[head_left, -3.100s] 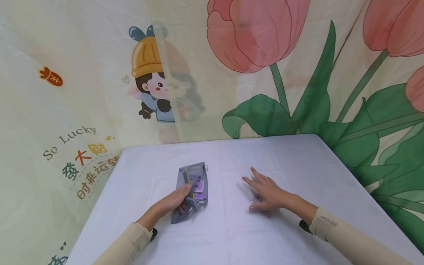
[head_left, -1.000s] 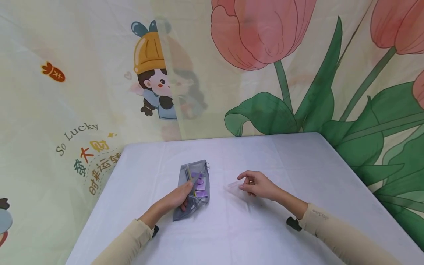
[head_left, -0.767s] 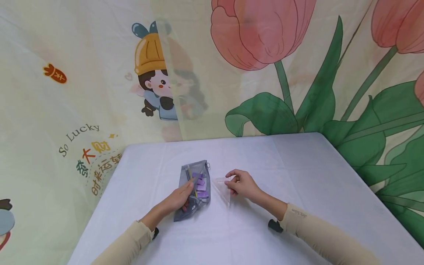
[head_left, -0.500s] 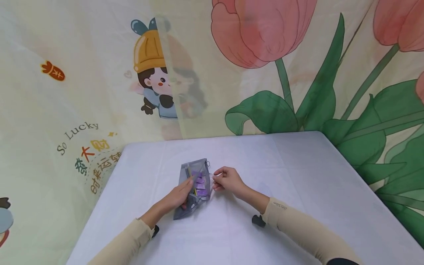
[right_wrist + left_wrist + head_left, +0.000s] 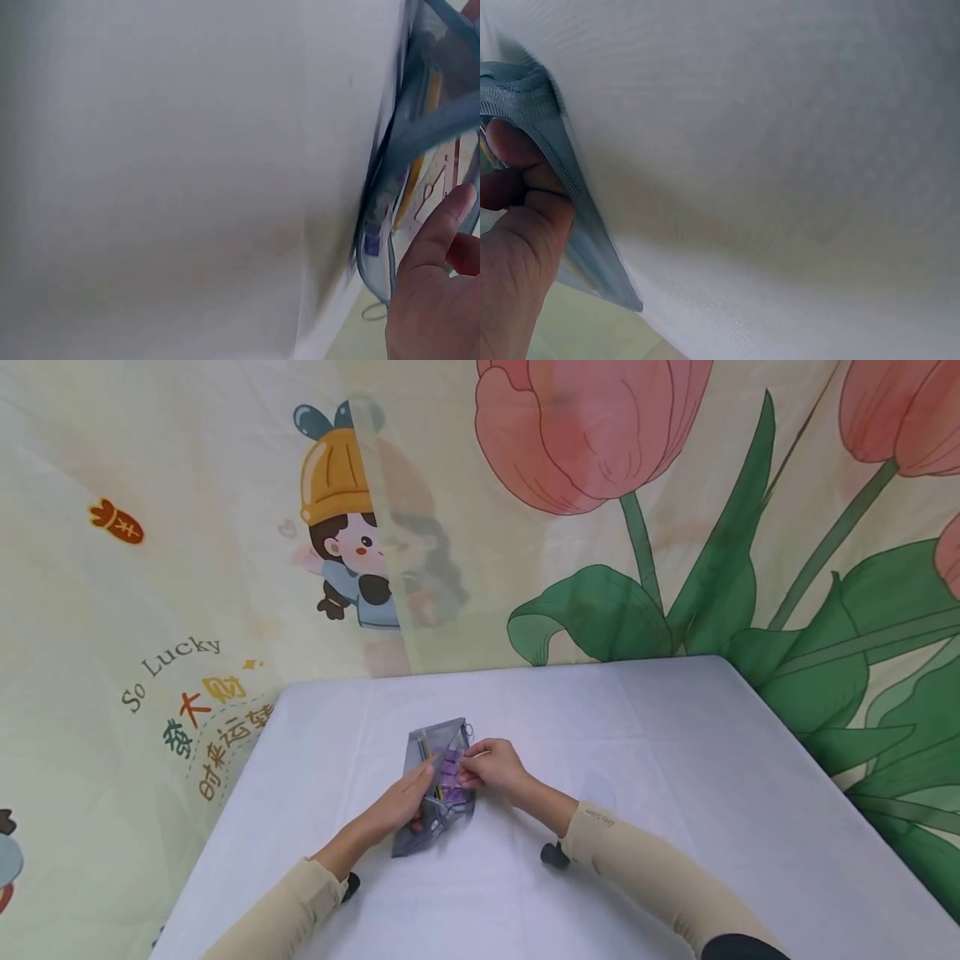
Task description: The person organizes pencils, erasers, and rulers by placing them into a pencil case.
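A person sits at a table [image 5: 675,735] with a white cloth on it. A gray see-through pencil bag [image 5: 438,793] lies on the table, a bit left of the middle, right in front of the person.

The left hand [image 5: 405,802] holds the near side of the bag. Its fingers are curled round the edge of the bag, and you can see that up close from the left wrist too, where the thumb presses on the gray edge [image 5: 570,187].

The right hand [image 5: 491,768] is at the open top side of the bag. Its fingers are bent and pinch something thin and clear, a see-through ruler [image 5: 435,187], which sits partly inside the bag. A yellow pencil [image 5: 420,142] and some purple things [image 5: 450,772] are inside the bag as well.

Both arms wear tan sleeves [image 5: 652,877]. Behind the table hangs a big cloth [image 5: 585,443] with pink tulips, green leaves and a cartoon girl in a yellow hat.
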The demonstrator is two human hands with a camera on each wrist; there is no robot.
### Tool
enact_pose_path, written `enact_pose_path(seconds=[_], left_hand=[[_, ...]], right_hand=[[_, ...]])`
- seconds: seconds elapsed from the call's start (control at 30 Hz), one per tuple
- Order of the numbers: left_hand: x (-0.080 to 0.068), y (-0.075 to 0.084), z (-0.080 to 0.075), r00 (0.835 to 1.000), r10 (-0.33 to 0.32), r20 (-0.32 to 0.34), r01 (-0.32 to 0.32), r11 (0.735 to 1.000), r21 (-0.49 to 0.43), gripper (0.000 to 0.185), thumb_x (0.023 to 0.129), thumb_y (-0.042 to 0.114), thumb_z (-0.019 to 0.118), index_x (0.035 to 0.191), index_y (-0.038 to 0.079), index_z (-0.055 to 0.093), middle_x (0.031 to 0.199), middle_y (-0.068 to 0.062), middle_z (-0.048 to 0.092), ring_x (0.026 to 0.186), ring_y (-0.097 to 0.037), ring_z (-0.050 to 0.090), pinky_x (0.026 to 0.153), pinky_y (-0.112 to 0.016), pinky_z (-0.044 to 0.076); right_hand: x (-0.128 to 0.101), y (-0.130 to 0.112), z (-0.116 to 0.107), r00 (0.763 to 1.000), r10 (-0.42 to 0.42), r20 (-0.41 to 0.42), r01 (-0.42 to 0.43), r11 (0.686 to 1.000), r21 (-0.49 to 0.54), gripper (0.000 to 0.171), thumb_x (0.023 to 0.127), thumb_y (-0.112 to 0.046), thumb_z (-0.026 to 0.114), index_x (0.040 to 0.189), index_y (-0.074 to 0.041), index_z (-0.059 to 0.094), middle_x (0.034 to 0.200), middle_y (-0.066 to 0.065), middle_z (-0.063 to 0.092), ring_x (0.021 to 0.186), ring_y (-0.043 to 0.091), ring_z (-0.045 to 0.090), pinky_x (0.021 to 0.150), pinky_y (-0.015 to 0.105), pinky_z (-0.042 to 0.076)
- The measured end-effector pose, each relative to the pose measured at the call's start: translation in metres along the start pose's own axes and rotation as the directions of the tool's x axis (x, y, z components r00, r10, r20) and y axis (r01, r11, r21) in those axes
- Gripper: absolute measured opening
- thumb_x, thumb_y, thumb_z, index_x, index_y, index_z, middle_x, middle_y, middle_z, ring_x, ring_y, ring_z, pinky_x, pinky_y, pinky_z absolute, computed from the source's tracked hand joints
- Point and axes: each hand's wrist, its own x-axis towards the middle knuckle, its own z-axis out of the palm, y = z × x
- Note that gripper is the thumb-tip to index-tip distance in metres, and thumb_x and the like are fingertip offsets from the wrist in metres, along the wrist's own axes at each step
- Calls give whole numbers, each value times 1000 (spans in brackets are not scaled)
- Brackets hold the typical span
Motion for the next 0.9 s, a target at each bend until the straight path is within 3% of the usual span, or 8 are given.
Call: enact_pose_path(seconds=[0.33,0.53,0.63,0.73,0.83,0.9], left_hand=[[-4,4,3,999,17,-33,-17,1000,-12,57,107,51,25,158,26,27,72,-6,42,62,-18,43,58,-37,54],[-5,4,2,999,20,-29,-21,1000,-2,57,107,50,24,158,24,26,75,-8,43,65,-19,44,60,-36,54],[-6,5,2,1000,21,-19,-21,1000,7,56,107,51,24,158,28,25,74,-7,44,65,-19,44,60,-35,53],[-5,5,3,1000,27,-7,-27,1000,8,54,106,53,24,157,36,23,74,-9,45,64,-19,44,60,-34,52],[-5,5,3,999,41,-1,-41,999,1,53,106,54,25,157,40,21,93,-15,53,64,-19,43,59,-35,52],[-5,4,3,999,51,0,-51,999,-2,53,106,53,26,157,40,20,118,-19,53,64,-20,42,58,-37,51]], right_hand=[[-1,12,14,1000,-1,27,0,999,45,16,89,6,65,103,11,60,69,11,69,56,12,67,60,26,59],[-4,14,20,994,-105,23,107,987,-123,9,86,3,71,90,7,64,71,16,72,51,10,64,53,25,57],[-6,14,24,987,-158,26,159,953,-258,9,85,-2,74,83,2,66,68,14,71,48,9,62,48,23,54],[-7,14,26,977,-211,35,208,900,-384,10,85,-7,75,79,-3,69,63,7,69,48,7,59,46,20,51],[-8,14,26,965,-259,51,251,839,-483,10,85,-11,76,77,-5,72,62,1,67,49,6,57,46,18,48],[-9,13,24,955,-286,77,283,801,-528,10,85,-12,76,78,-6,74,64,0,67,52,5,57,48,18,48]])
